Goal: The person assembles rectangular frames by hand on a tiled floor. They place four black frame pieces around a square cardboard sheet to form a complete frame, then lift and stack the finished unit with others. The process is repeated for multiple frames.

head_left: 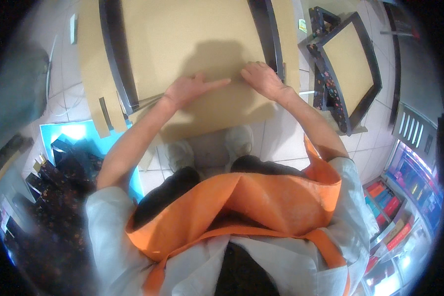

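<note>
A large tan board (209, 24) lies before me, its near edge just beyond my shoes. Long dark frame strips run along its left side (117, 54) and its right side (266, 32). My left hand (186, 91) rests on the board's near part, index finger stretched to the right and thumb raised, holding nothing visible. A little farther right, my right hand (262, 79) touches the board with its fingers bent and drawn together. Whatever may be under those fingertips is hidden. A gap separates the two hands, and their shadow falls between them.
To the right leans a dark floral frame (351, 74) with a tan panel. At the left, a bright blue sheet (52, 129) lies beside dark floral pieces (59, 197). Shelves with colourful packages (387, 207) stand at the lower right. Pale floor tiles (367, 153) show around.
</note>
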